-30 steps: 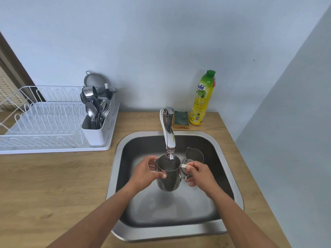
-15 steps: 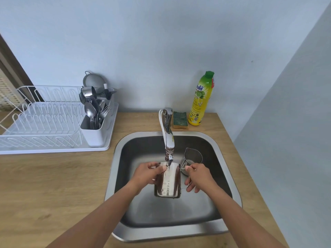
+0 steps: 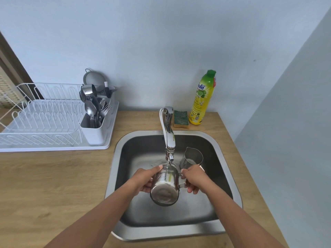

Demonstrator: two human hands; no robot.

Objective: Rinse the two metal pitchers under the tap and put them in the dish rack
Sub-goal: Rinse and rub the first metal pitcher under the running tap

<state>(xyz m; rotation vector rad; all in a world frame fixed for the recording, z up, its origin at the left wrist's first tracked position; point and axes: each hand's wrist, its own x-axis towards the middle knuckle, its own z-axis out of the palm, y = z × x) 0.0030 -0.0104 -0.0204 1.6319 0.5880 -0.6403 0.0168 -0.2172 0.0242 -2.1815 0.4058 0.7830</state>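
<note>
Water is seen falling in a thin stream from the tap (image 3: 168,138) onto the side of a metal pitcher (image 3: 165,187), which is held over the sink (image 3: 222,154). This pitcher is tipped well over, so that its round base is turned towards the camera and its mouth points away, towards the back of the sink. It is gripped from both sides: the left hand (image 3: 145,180) is wrapped around the pitcher's left wall, with the fingertips reaching the far rim, and the right hand (image 3: 194,178) is closed on the handle at the pitcher's right side. Both hands are clamped on the same pitcher.

The second pitcher (image 3: 192,158) is stood upright on the sink floor, just behind the right hand and to the right of the tap, its spout turned to the back. Whether it is touched by the hand cannot be told.

On the wooden counter (image 3: 53,185) to the left of the sink, a white dish rack (image 3: 41,120) is set on its tray. Its plate slots are bare of pitchers. A cutlery holder (image 3: 93,129) at the rack's right end is filled with spoons and forks. Behind the tap, a green sponge (image 3: 180,118) is laid beside a yellow bottle of dish soap (image 3: 202,101), both close to the wall.
</note>
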